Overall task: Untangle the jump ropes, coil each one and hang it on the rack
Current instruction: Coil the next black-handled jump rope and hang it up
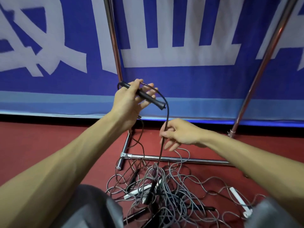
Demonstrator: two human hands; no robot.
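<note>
Holds a black handle (148, 97) in the left hand (130, 99), raised in front of the blue banner (181, 76); fingers curled loosely round its middle, fingertips spread, both handle ends sticking out. Pinches the dark cord (166, 116) between thumb and forefinger of the right hand (177, 134), lower and to the right; remaining fingers half curled, gripping nothing. An arc of cord from past the left fingertips, over the handle's near end, down through the pinch, into the tangle of ropes (164, 191) on the red floor (49, 137). Cannot tell where it ends inside the pile. Tangle right at the rack's base bar (181, 159), with a few strands draped over it. Cannot count the ropes: grey and dark strands overlapping, black handles half buried, one white handle (236, 197) clear at right, another mostly under strands. Rack uprights (113, 38) cut off at the top edge. Near edge of the pile hidden behind grey-clad knees (92, 203).
</note>
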